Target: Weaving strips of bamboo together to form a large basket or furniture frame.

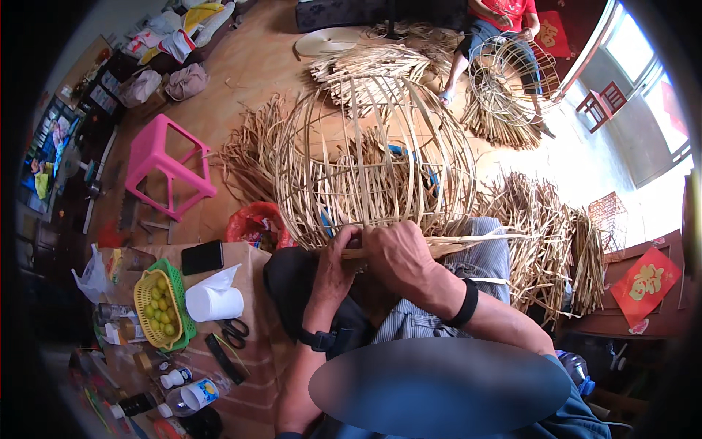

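Note:
A large round basket point(362, 172) of pale, flat strips, with wide gaps in its weave, leans against my knees. At its near edge my left hand point(336, 265) is closed, its fingers pinching the strips there. Right beside it, my right hand point(398, 252) is closed around the same edge, knuckles up. A bundle of loose strip ends point(475, 240) sticks out to the right from under my right hand. My fingertips hide the exact spot where the strips cross.
Dried strips point(530, 241) lie heaped at right, more beyond the basket. Left are a pink stool point(164, 164), red bag point(256, 223), and table with a fruit basket point(157, 307), paper roll point(214, 302), scissors point(235, 334) and bottles. Another person point(504, 25) holds a wire-like frame point(515, 77).

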